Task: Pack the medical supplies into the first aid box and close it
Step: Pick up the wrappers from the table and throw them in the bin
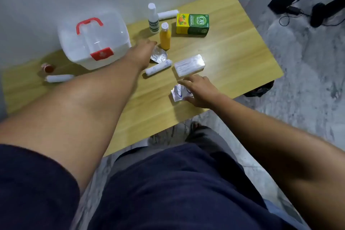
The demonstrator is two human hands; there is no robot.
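Note:
The white first aid box [93, 43] with a red handle and red latch stands shut at the table's back left. My left hand [142, 52] reaches over the table beside the box, above a silver blister pack [159, 55], holding nothing. My right hand [199, 89] lies flat with fingers spread on a second silver blister pack [179, 92]. Between them lie a white bandage roll [158, 67] and a wrapped white pack [189, 65]. An orange bottle [165, 36], a white bottle [153, 18] and a green-yellow carton [193, 24] stand farther back.
Another white roll [168, 14] lies behind the bottles by the wall. At the left end lie a third roll [59, 78] and a small red-capped jar [48, 68]. The wooden table [233, 52] ends at a marble floor; black stand legs and cables [298, 5] are at the right.

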